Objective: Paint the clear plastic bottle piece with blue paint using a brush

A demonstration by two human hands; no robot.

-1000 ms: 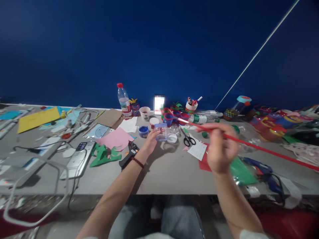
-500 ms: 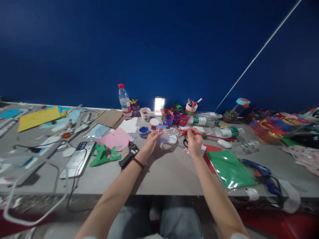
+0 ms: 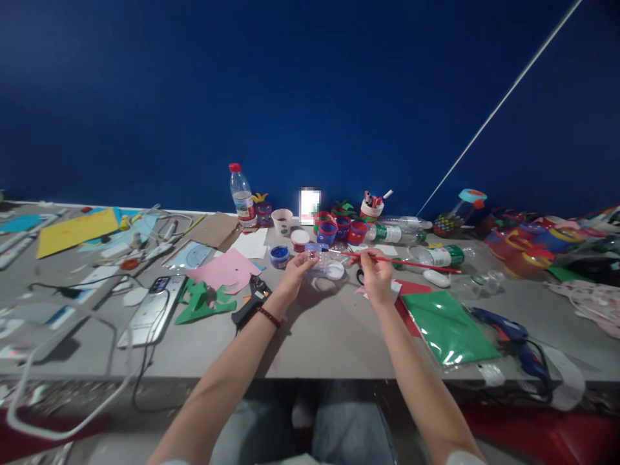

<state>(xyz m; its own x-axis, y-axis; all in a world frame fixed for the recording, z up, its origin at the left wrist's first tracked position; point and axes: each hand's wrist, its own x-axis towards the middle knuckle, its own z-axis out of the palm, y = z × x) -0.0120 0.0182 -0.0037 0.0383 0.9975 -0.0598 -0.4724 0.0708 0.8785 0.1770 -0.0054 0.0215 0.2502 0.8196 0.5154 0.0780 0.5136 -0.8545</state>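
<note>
My left hand (image 3: 292, 276) is closed on a clear plastic bottle piece (image 3: 317, 261) with blue paint along part of it. In my right hand (image 3: 375, 272) is a long red-handled paintbrush (image 3: 416, 263), its tip pointing left at the plastic piece. Whether the bristles touch the plastic is too small to tell. Just left of the piece stands an open jar of blue paint (image 3: 279, 257), with a jar of dark red paint (image 3: 300, 241) behind it. A white lid (image 3: 334, 270) lies between my hands. Scissors (image 3: 360, 278) show partly beside my right hand.
A black glue gun (image 3: 252, 300) lies by my left forearm, a blue glue gun (image 3: 513, 336) at the right. Painted cups (image 3: 358, 232), a paper cup (image 3: 282, 223) and a lit phone (image 3: 310, 205) stand behind. Green sheets (image 3: 448, 328) and plastic bottles (image 3: 442, 256) lie right.
Both hands stay nearly in place. The plastic piece has turned slightly in my left hand, and the paintbrush has shifted a little to the right.
</note>
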